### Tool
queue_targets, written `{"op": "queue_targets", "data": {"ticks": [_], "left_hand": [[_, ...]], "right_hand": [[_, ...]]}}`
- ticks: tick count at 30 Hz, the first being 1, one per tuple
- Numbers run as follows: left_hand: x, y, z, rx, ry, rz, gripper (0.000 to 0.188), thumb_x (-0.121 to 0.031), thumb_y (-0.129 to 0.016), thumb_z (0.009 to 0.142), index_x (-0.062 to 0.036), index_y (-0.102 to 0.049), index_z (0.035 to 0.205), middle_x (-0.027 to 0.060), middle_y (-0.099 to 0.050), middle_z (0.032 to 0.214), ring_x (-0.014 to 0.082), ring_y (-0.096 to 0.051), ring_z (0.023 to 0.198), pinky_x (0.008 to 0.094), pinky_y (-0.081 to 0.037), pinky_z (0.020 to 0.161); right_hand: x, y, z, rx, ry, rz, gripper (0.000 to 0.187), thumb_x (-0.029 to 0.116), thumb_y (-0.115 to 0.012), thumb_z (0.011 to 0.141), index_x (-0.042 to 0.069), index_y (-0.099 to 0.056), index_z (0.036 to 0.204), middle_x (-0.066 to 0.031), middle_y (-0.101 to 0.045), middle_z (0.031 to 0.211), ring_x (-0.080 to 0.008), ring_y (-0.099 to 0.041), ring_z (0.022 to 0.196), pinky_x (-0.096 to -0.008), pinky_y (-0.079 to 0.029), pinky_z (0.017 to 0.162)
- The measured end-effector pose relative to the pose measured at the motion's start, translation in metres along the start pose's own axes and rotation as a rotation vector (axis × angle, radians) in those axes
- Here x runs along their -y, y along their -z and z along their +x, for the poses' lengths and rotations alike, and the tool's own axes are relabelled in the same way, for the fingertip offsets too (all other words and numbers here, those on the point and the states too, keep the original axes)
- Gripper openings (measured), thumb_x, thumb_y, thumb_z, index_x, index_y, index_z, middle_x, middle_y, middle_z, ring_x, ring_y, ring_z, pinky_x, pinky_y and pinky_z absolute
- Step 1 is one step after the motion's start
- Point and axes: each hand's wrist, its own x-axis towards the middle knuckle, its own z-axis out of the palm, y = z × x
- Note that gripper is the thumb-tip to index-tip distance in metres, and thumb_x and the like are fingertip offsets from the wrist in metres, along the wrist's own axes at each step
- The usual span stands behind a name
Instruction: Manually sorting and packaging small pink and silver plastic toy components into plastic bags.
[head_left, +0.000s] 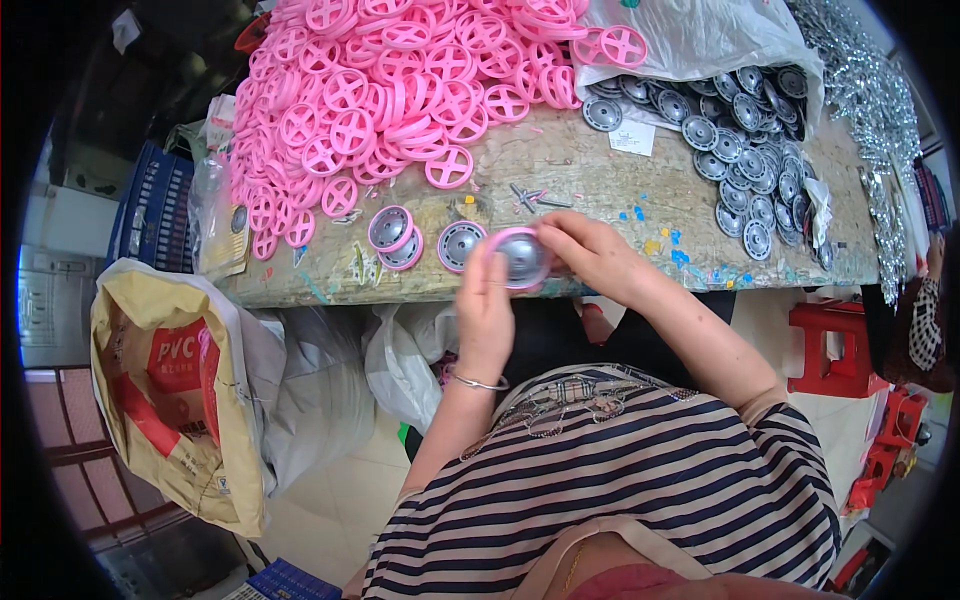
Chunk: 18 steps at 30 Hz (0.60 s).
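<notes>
In the head view, I see the left hand (484, 310) pinching the left edge of a round pink plastic wheel with a silver-grey disc face (522, 262), held at the front edge of the worn wooden desk (570, 165). The right hand (595, 255) grasps its upper right rim. I judge the step as fitting disc to wheel; blur hides whether it is fully seated. To my mind, the next move calls for even pressure around the rim, both hands keeping it level.
</notes>
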Motion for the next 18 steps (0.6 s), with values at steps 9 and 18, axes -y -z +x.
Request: {"op": "queue_targets", "data": {"ticks": [9, 18], "left_hand": [[0.002, 0.053, 0.054, -0.226, -0.377, 0.952, 0.025, -0.018, -0.053, 0.094, -0.0037, -0.062, 0.113, 0.0157, -0.06, 0.103, 0.0294, -0.055, 0.095, 0.0401, -0.04, 0.089], [-0.011, 0.037, 0.043, -0.327, -0.38, 0.752, 0.032, -0.018, -0.052, 0.096, -0.0006, -0.054, 0.122, 0.0147, -0.057, 0.112, 0.0233, -0.057, 0.093, 0.0344, -0.047, 0.082]], "right_hand": [[-0.025, -0.039, 0.132, -0.213, 0.481, -0.75, 0.024, 0.017, -0.065, 0.083, 0.006, -0.061, 0.104, -0.0158, -0.059, 0.1, -0.0355, -0.056, 0.097, -0.0432, -0.047, 0.085], [-0.014, 0.001, 0.107, -0.241, 0.451, -0.647, 0.022, 0.02, -0.072, 0.078, 0.008, -0.06, 0.091, -0.0137, -0.056, 0.101, -0.0351, -0.053, 0.096, -0.0422, -0.047, 0.08]]}}
